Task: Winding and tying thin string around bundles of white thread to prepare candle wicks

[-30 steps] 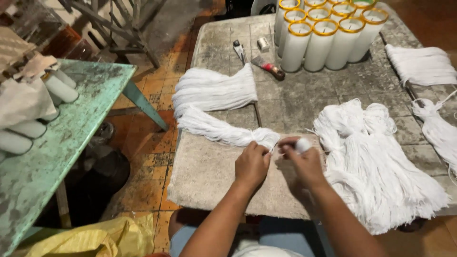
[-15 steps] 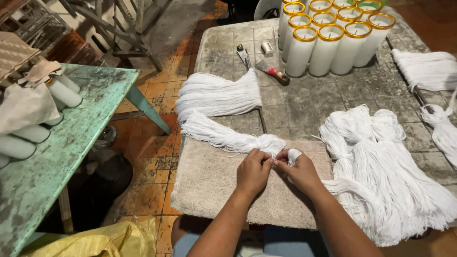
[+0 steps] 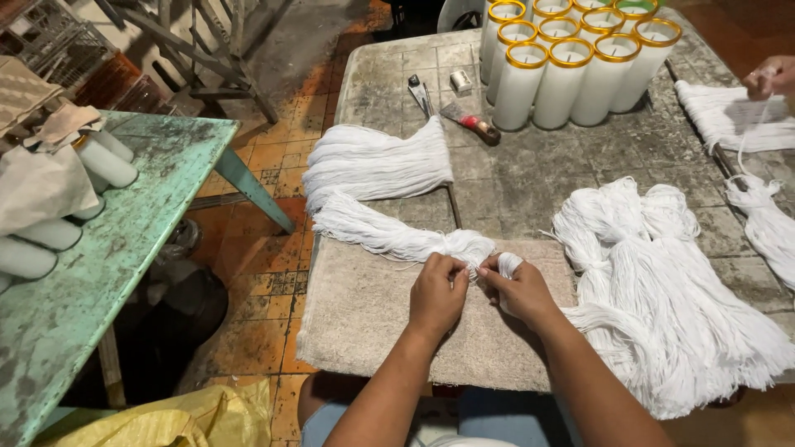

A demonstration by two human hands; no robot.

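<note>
Pinching the gathered end of a bundle of white strings [image 3: 389, 236], both hands now sit close together on the beige cloth pad [image 3: 364, 323] at the near edge of the worktop [image 3: 513, 186]. Compared with a second ago, the hands have drawn in toward the person and slightly left, and the small white piece that showed above the right hand's fingertips is now tucked partly under them. That suggests the work on this knotted end is being tightened or finished rather than just begun, though the exact wrap is hidden by the fingers.

The left hand [image 3: 436, 296] is clenched around the bundle's bunched head, knuckles up, thumb side facing the right hand. The right hand [image 3: 523, 291] grasps the same head from the other side, fingertips pressed to a short white tuft [image 3: 508, 264]. Both wrists are bent down, forearms coming up from the bottom of the view and converging.

The bundle trails up and left from the hands to a flat fan of white strings [image 3: 373, 161]. A large loose heap of white strings [image 3: 662, 290] lies just right of the right hand. Farther back stand white glass candles with gold rims [image 3: 571, 66], with a scraper [image 3: 472, 122] beside them. Another person's hand [image 3: 770, 76] works on more strings at the far right.
</note>
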